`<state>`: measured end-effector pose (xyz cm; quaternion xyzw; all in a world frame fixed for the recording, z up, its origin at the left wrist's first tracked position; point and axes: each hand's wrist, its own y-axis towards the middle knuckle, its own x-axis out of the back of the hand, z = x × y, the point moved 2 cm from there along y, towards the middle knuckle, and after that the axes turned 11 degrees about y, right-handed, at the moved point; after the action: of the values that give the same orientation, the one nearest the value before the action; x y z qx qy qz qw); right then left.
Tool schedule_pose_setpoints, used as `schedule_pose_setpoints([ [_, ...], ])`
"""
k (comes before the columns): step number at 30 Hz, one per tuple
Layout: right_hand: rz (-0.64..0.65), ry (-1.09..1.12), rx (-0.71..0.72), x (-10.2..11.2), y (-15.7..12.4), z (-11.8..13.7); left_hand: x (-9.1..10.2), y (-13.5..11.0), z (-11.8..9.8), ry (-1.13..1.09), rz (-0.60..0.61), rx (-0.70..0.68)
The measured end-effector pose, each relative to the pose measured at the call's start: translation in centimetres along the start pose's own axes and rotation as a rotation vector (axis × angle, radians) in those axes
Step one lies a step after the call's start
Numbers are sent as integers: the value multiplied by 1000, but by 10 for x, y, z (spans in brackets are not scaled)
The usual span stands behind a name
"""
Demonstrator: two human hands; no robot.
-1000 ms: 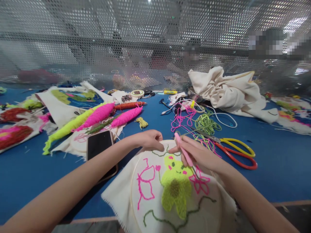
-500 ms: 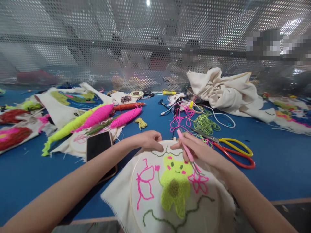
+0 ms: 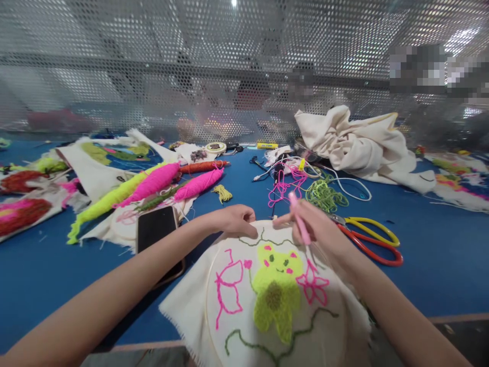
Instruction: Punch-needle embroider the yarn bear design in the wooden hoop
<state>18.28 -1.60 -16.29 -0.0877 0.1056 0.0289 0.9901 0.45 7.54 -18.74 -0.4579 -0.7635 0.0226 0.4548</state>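
White cloth (image 3: 191, 306) is stretched in a round embroidery hoop (image 3: 207, 300) in front of me. On it are a yellow-green bear (image 3: 277, 285), a pink flower (image 3: 313, 285), pink outlines and dark green wavy lines. My left hand (image 3: 240, 221) grips the hoop's far edge, its thumb over the cloth. A pink-handled punch needle (image 3: 301, 220) is in my right hand (image 3: 311, 224), its metal end pointing down by the pink flower. Whether its tip touches the cloth I cannot tell.
Scissors (image 3: 376, 242) with yellow and red handles lie right of the hoop, near tangled green yarn (image 3: 326, 193) and a white cable (image 3: 359, 198). A phone (image 3: 156, 229) lies by my left forearm. Pink yarn (image 3: 156, 183) and crumpled cloth (image 3: 355, 142) lie farther back.
My right hand and the punch needle have shifted slightly to the right, away from the hoop's top. The left hand still grips the hoop's edge.
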Motion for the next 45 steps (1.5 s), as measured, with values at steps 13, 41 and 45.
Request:
schedule_pose_setpoints([
  [13, -260, 142, 345, 30, 11, 11, 20, -8, -2, -372, 175, -59],
  [41, 67, -216, 455, 7, 0, -5, 12, 0, 6, -344, 178, -83],
  [45, 105, -281, 451, 6, 1, -5, 11, 1, 8, -340, 176, -94],
])
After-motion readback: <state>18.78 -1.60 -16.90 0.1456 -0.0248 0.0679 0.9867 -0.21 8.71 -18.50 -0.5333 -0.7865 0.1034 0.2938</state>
